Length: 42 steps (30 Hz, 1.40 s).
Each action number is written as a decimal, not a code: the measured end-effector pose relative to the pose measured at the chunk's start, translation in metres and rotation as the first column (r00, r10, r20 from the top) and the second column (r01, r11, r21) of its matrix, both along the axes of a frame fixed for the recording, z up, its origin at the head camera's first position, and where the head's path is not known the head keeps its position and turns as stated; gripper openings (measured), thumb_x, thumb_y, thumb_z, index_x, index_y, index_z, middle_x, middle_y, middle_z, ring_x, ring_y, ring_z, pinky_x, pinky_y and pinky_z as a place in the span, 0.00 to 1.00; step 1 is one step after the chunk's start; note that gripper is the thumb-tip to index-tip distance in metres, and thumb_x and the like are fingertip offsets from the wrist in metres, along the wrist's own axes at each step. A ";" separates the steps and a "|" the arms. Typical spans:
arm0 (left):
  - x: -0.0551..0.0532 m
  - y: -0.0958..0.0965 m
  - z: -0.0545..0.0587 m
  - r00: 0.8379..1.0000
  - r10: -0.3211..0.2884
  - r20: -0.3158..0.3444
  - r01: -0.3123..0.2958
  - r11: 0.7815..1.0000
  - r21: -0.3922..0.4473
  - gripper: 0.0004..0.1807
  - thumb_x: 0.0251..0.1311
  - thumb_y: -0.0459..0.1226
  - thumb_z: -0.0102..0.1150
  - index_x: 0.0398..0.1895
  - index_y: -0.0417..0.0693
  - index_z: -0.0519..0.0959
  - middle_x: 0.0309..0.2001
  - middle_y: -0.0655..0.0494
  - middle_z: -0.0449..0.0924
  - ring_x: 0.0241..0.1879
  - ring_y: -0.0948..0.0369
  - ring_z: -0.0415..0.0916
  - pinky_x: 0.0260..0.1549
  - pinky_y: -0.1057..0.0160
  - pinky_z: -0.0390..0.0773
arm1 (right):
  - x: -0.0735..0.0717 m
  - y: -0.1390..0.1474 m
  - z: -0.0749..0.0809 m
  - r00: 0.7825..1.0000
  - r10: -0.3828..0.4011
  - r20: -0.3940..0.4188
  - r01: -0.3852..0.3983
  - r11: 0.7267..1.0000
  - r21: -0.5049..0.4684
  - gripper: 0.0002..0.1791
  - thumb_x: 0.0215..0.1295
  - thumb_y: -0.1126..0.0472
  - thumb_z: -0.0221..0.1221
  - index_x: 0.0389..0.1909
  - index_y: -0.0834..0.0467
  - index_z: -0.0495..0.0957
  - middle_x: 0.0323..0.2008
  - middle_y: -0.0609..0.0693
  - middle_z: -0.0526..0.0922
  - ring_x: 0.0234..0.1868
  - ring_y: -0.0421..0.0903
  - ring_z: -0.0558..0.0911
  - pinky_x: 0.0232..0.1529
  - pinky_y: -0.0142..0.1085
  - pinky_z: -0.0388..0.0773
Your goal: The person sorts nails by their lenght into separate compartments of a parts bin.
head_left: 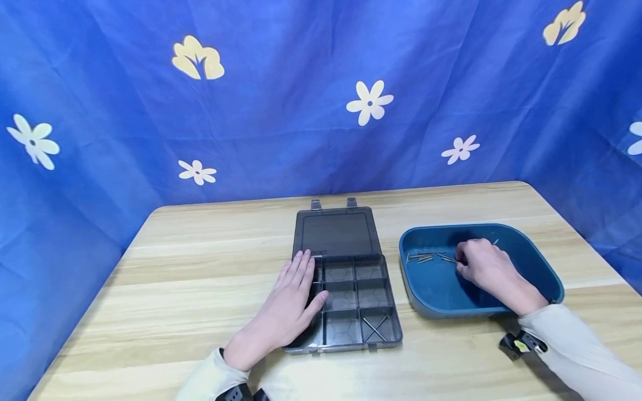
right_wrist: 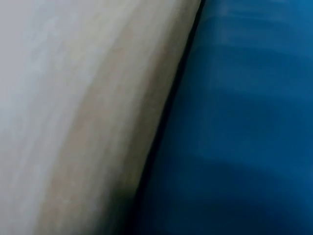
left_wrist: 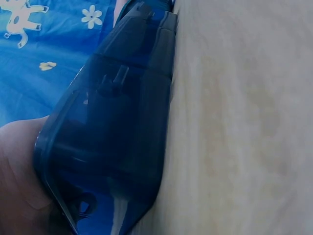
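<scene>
A dark translucent compartment box (head_left: 343,296) lies with its lid (head_left: 337,233) folded back on the table. My left hand (head_left: 288,303) rests with straight fingers along the box's left side, covering part of the left compartments. Two thin nail-like metal pieces (head_left: 375,328) lie crossed in the front right compartment. Inside the blue bin (head_left: 441,298), my right hand (head_left: 486,267) reaches down with bent fingers beside several similar metal pieces (head_left: 425,257). One piece (head_left: 448,259) ends right at the thumb and index finger; I cannot tell whether they pinch it.
The bin stands to the right of the box on a light wooden table (head_left: 200,278). A blue curtain (head_left: 281,111) with white flowers hangs behind and at both sides. The box's side wall (left_wrist: 112,117) fills much of the left wrist view.
</scene>
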<state>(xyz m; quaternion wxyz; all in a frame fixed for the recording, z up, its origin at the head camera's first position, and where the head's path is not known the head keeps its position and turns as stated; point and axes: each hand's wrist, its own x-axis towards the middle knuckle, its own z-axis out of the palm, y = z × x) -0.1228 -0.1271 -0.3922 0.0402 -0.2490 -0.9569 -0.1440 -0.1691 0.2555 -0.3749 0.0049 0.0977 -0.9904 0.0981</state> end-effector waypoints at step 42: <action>0.001 0.000 0.005 1.000 0.005 0.013 -0.004 1.000 -0.010 0.39 0.73 0.53 0.38 0.71 0.29 0.53 0.75 0.36 0.45 0.75 0.46 0.40 0.72 0.47 0.45 | 0.050 -0.063 0.048 0.761 0.574 -0.302 -0.615 0.786 -0.057 0.10 0.46 0.69 0.63 0.26 0.51 0.77 0.24 0.36 0.73 0.26 0.30 0.69 0.26 0.26 0.73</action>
